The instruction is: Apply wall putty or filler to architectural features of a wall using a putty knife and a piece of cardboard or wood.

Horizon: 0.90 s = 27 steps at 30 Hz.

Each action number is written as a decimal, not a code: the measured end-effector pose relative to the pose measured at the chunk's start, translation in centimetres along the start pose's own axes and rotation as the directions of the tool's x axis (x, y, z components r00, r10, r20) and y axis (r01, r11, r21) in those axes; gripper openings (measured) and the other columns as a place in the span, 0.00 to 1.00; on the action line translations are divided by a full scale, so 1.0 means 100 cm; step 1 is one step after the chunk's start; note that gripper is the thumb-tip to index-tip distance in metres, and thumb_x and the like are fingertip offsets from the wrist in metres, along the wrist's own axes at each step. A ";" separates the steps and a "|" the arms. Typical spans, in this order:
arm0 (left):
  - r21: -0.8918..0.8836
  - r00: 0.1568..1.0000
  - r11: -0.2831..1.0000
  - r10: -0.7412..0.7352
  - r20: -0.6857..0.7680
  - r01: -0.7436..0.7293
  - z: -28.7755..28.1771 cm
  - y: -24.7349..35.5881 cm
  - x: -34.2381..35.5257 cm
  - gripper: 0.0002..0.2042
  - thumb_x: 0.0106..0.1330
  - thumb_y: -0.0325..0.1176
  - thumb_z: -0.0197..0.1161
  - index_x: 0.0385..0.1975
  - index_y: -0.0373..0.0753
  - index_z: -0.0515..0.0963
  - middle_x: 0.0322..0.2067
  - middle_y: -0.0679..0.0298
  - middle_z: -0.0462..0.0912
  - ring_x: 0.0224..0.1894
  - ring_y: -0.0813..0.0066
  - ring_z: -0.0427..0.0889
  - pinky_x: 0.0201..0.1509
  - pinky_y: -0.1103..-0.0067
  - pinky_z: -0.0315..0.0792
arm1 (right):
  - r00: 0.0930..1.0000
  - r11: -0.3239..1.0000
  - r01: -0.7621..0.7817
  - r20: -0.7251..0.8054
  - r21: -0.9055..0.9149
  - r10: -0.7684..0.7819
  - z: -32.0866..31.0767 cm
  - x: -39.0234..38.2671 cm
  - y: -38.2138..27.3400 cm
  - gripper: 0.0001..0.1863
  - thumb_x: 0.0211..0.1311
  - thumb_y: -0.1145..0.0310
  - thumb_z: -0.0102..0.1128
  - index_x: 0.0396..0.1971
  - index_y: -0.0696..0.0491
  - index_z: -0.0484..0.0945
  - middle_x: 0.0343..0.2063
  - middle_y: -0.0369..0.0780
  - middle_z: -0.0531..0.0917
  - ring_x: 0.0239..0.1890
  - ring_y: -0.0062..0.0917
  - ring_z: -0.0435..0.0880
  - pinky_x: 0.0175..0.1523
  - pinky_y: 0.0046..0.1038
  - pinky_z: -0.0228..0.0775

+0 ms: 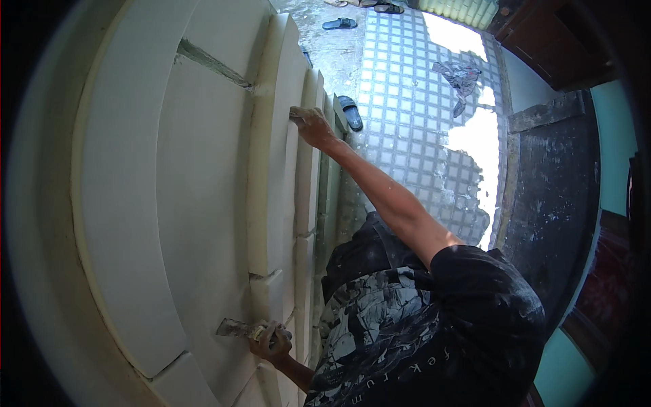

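And here we are, looking down along a wall of pale blocks point(203, 156), stepped in long raised courses that run up the left half of our view. Down low, we see the left hand point(271, 342) with its fingers curled closed around the handle of a scraper point(234, 327); the flat, smeared blade points left, out over the pale face, just beside a short block point(266, 296) in the raised course, though we cannot tell whether the blade touches. Up top, we follow the right arm, stretched long and bare, to the right hand point(312, 127): its fingers bend in at the edge of a raised block, and we cannot tell how far they are open or whether they hold anything. Near the top of the wall we spot a rough, grey joint point(213, 63) between two blocks. Between the arms sits our dark printed shirt point(380, 312), dusted with white. Out beyond, we have a checkered floor point(400, 136) with bright sunlit patches, a dark sandal point(350, 113) near the right hand, a second sandal point(339, 24) farther up, and a crumpled cloth point(462, 83) on the tiles.
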<state>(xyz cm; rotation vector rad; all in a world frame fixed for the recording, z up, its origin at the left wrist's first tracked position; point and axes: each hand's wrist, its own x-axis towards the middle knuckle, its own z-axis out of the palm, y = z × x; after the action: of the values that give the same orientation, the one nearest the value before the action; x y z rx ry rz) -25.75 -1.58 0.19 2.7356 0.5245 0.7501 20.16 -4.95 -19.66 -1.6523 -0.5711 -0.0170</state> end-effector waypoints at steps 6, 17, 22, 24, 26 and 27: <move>-0.012 1.000 1.000 0.000 0.004 0.000 0.007 -0.005 0.004 0.02 0.53 0.31 0.66 0.25 0.45 0.80 0.27 0.56 0.79 0.28 0.57 0.78 0.31 0.68 0.74 | 0.997 0.990 0.055 0.057 -0.129 -0.048 -0.014 -0.007 0.020 0.16 0.49 0.82 0.51 0.38 0.53 0.80 0.36 0.47 0.82 0.38 0.44 0.81 0.45 0.39 0.72; -0.022 0.999 0.999 -0.042 -0.010 0.042 0.008 0.002 0.008 0.03 0.52 0.27 0.64 0.24 0.45 0.79 0.26 0.58 0.80 0.27 0.61 0.79 0.31 0.70 0.74 | 0.926 0.869 0.305 -0.089 -0.390 -0.366 -0.005 -0.008 0.026 0.14 0.52 0.79 0.49 0.40 0.58 0.77 0.30 0.47 0.82 0.32 0.46 0.80 0.40 0.40 0.72; -0.037 0.997 0.997 -0.074 -0.034 0.073 0.005 -0.002 -0.004 0.03 0.50 0.30 0.64 0.25 0.46 0.80 0.26 0.60 0.80 0.28 0.62 0.79 0.30 0.71 0.73 | 0.970 0.968 0.219 -0.083 -0.123 -0.230 -0.009 -0.008 -0.012 0.13 0.56 0.76 0.52 0.43 0.58 0.76 0.35 0.46 0.83 0.39 0.42 0.82 0.43 0.39 0.73; -0.050 0.996 0.995 -0.086 -0.033 0.084 0.006 -0.001 -0.001 0.03 0.50 0.30 0.64 0.25 0.47 0.80 0.26 0.61 0.80 0.28 0.62 0.79 0.30 0.71 0.73 | 0.976 0.978 0.189 -0.097 -0.090 -0.198 -0.008 -0.020 -0.001 0.13 0.57 0.75 0.53 0.43 0.58 0.76 0.36 0.47 0.83 0.40 0.42 0.82 0.44 0.38 0.73; -0.068 0.998 0.995 -0.070 -0.005 0.070 0.005 0.002 0.004 0.04 0.49 0.30 0.64 0.25 0.49 0.80 0.25 0.63 0.80 0.28 0.64 0.79 0.30 0.72 0.73 | 0.994 0.970 0.097 -0.036 -0.223 -0.107 -0.008 -0.030 0.013 0.13 0.59 0.72 0.55 0.44 0.57 0.76 0.37 0.48 0.82 0.41 0.43 0.81 0.45 0.38 0.73; -0.071 0.997 0.995 -0.075 -0.012 0.074 0.007 0.001 0.005 0.04 0.49 0.30 0.64 0.25 0.49 0.80 0.25 0.63 0.80 0.28 0.64 0.79 0.30 0.72 0.73 | 0.993 0.969 0.104 -0.030 -0.224 -0.114 -0.007 -0.030 0.019 0.13 0.59 0.72 0.55 0.44 0.57 0.76 0.37 0.48 0.82 0.41 0.43 0.81 0.45 0.38 0.73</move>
<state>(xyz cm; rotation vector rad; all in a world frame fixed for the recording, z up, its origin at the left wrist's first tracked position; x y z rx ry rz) -24.99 -1.59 -0.10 2.6324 0.5884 0.7557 18.46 -6.79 -22.31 -1.8309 -0.6451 -0.2032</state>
